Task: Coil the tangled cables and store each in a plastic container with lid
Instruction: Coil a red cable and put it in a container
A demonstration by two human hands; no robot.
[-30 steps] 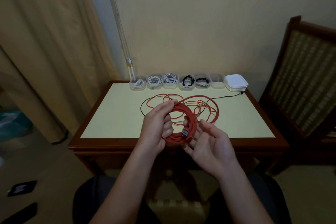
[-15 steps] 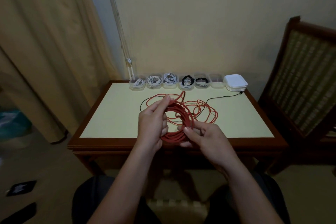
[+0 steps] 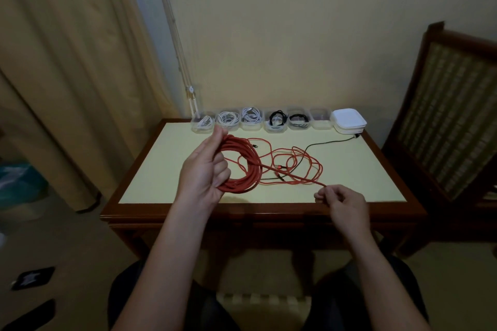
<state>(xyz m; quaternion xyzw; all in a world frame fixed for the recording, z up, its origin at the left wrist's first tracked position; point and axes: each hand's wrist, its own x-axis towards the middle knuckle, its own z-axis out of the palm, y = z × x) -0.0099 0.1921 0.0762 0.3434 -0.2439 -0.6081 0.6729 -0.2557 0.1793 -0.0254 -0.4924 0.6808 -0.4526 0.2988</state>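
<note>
Since half a second ago the hands have drawn apart: the left hand (image 3: 203, 172) has carried the coil out toward 9 o'clock and the right hand (image 3: 344, 201) has pulled back toward 4 o'clock, stretching one strand straight between them. The left grip is closed round the thick red cable coil (image 3: 251, 154), thumb over the top and fingers curled through the middle, holding it above the table (image 3: 161, 169). To the coil's 3 o'clock the loose red loops (image 3: 305, 166) lie on the table, with a black cable (image 3: 328, 141) running out of them toward 1 o'clock. The right grip pinches the taut strand at its near end. Along the table's 12 o'clock edge stands a row of clear containers (image 3: 228, 119): five hold coiled cables and the sixth container (image 3: 320, 118) looks empty, with the stack of white lids (image 3: 348, 119) at its 3 o'clock. The step in hand is winding the red cable. Next, the right hand likely needs to bring its strand round onto the coil as a fresh turn, without dragging the black cable along.
</note>
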